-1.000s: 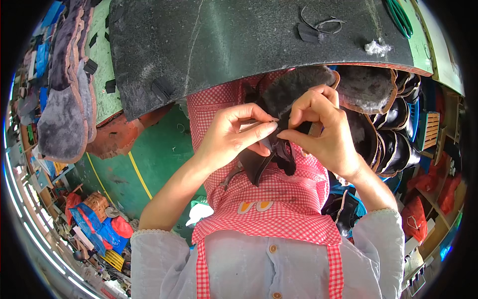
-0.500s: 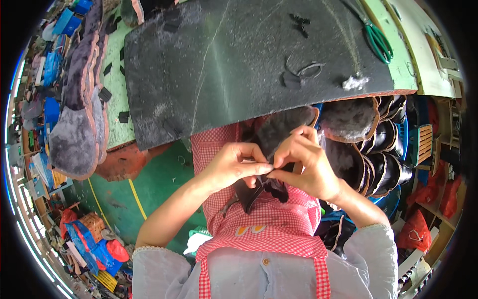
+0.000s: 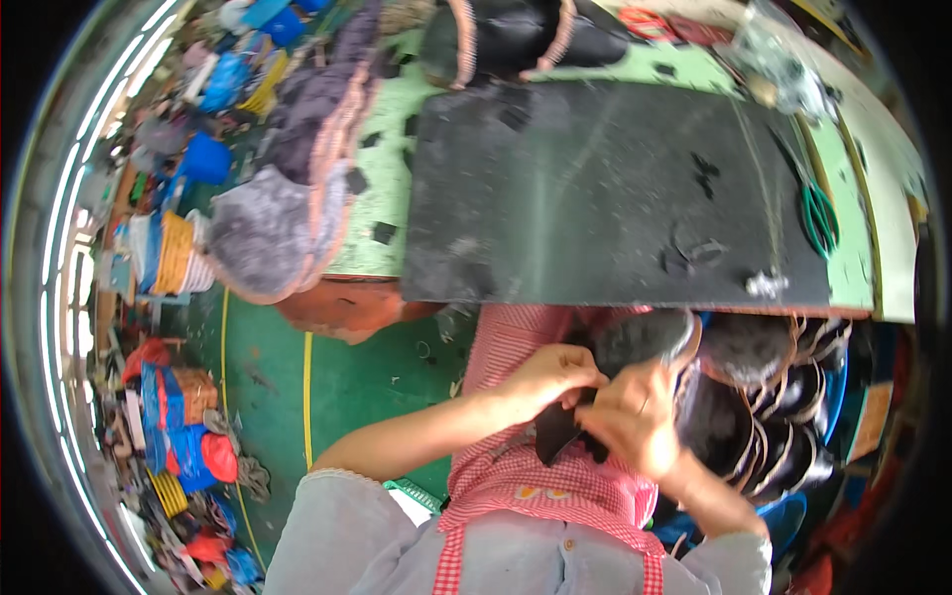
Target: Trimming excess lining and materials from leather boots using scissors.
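Note:
Over my lap, my left hand is closed, thumb and fingers pinching the edge of a black fuzzy-edged shoe piece. My right hand is right beside it, over the other side of the piece. Motion smears its fingers, so their grip cannot be made out. Just beyond my hands a grey fleecy, rounded shoe part with a pale rim lies against my lap. Whether it joins the black piece is hidden by my hands.
A black board covers the green worktable, with black scraps and green-handled scissors on it. Fleece-lined pieces are stacked at its left. Black boots lie at the back. More fleece-lined shoe parts crowd my right side.
The head view has turned, bringing the table's back and the boots into sight. My right hand has left the fingertip pinch beside my left and is now in quick motion; my left still pinches.

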The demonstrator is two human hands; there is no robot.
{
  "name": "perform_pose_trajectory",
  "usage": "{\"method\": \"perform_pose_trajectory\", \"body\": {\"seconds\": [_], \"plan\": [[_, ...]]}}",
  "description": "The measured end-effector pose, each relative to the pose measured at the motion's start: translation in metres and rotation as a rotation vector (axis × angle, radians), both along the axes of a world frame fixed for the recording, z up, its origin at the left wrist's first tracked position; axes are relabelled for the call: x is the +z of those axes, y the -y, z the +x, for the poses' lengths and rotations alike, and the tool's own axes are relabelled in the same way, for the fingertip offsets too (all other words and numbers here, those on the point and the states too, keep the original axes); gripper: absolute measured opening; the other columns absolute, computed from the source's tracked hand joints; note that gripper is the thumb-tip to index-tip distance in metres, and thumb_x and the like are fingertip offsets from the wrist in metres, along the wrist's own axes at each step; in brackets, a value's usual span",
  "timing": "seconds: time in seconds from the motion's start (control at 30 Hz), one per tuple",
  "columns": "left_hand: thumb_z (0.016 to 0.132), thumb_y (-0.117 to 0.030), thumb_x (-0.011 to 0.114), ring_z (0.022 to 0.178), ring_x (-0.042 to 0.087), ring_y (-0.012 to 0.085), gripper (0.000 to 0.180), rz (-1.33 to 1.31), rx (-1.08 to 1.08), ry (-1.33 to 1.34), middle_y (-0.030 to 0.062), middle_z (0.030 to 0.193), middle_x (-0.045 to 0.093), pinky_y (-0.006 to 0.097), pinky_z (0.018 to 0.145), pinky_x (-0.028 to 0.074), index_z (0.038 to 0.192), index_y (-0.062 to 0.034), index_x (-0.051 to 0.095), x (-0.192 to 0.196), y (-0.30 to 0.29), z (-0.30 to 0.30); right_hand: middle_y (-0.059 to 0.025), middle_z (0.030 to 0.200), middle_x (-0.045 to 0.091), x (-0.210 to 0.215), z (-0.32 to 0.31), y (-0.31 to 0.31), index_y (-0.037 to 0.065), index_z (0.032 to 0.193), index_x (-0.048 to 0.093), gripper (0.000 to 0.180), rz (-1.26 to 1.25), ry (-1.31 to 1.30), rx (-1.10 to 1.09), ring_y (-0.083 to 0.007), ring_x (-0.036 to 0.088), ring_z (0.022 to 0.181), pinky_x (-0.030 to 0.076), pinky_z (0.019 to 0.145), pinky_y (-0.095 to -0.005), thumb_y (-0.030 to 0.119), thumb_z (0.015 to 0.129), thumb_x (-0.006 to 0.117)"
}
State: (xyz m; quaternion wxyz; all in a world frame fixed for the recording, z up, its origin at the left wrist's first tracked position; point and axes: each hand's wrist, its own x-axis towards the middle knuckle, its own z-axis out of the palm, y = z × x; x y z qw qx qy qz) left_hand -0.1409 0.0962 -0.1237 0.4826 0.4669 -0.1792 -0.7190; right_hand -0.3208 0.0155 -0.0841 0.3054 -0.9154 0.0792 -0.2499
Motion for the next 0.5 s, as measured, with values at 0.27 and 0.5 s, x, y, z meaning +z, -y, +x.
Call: {"method": "perform_pose_trajectory", "body": {"seconds": [0.27,0.5], "plan": [[0.076,0.009,0.073,0.070,0.048,0.0086,0.018,-0.753,0.464,0.963,0.0046,0.080,0.052,0.022,0.061,0.038,0.077,-0.0013,0.058,0.125,0.010,0.045,-0.0013,0.094,0.048,0.086,0.012,0.009,0.017,0.073,0.062,0.031,-0.212,0.310,-0.145,-0.0261,0.045,0.091,0.035,0.076,-0.0422,0.041,0.067,0.082],[0.084,0.007,0.066,0.062,0.051,0.0005,0.020,-0.912,1.071,0.941,-0.0024,0.075,0.056,0.017,0.056,0.041,0.079,-0.0046,0.051,0.157,0.063,0.062,-0.0109,0.095,0.059,0.133,0.082,0.014,0.001,0.100,0.061,0.054,-0.046,0.198,-0.205,-0.0292,0.059,0.087,0.046,0.077,-0.0393,0.034,0.064,0.085]]}}
